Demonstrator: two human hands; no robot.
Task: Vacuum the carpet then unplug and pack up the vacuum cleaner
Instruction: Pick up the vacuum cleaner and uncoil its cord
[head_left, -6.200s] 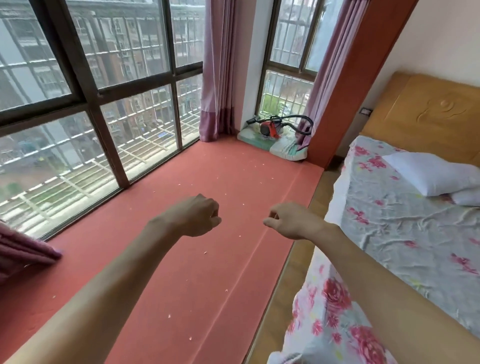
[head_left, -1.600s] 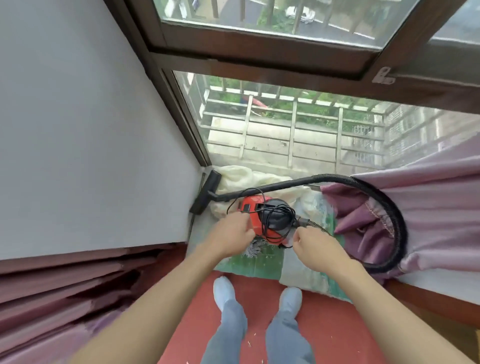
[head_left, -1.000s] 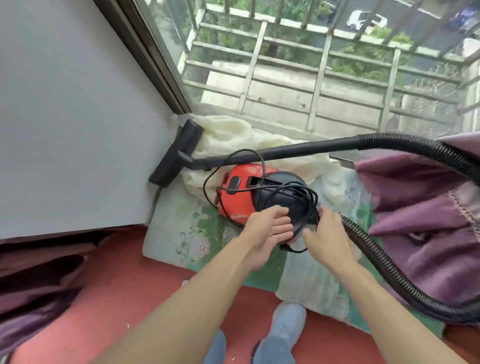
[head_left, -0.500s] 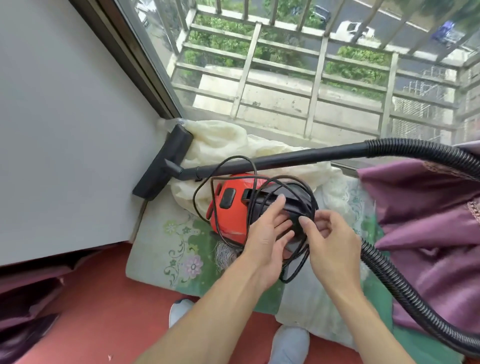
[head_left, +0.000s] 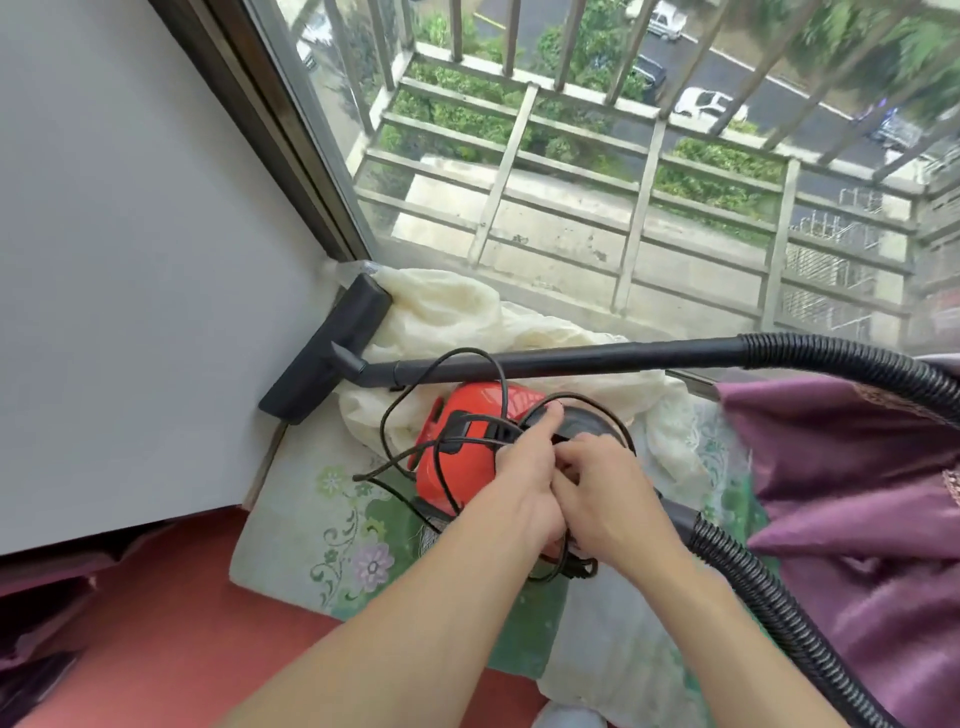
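A small red vacuum cleaner (head_left: 454, 467) with a black top sits on a floral cushion (head_left: 332, 525) by the window. Its black power cord (head_left: 395, 410) lies in loose loops over the body. My left hand (head_left: 519, 483) grips the bunched cord on top, index finger stretched onto the black lid. My right hand (head_left: 605, 493) is right beside it, fingers curled into the same loops. The black wand (head_left: 571, 358) runs left to the floor head (head_left: 324, 358) against the wall. The ribbed hose (head_left: 753, 587) curves round on the right.
A cream cloth (head_left: 452, 306) is bunched behind the vacuum. Purple curtain (head_left: 857, 493) hangs at right, under the hose. A grey wall (head_left: 130, 260) stands at left, the barred window ahead. Red carpet (head_left: 156, 634) lies below the cushion.
Both hands have closed in on the cord loops on the vacuum's top; half a second ago their fingers were straighter and just touching them. The view has dropped closer.
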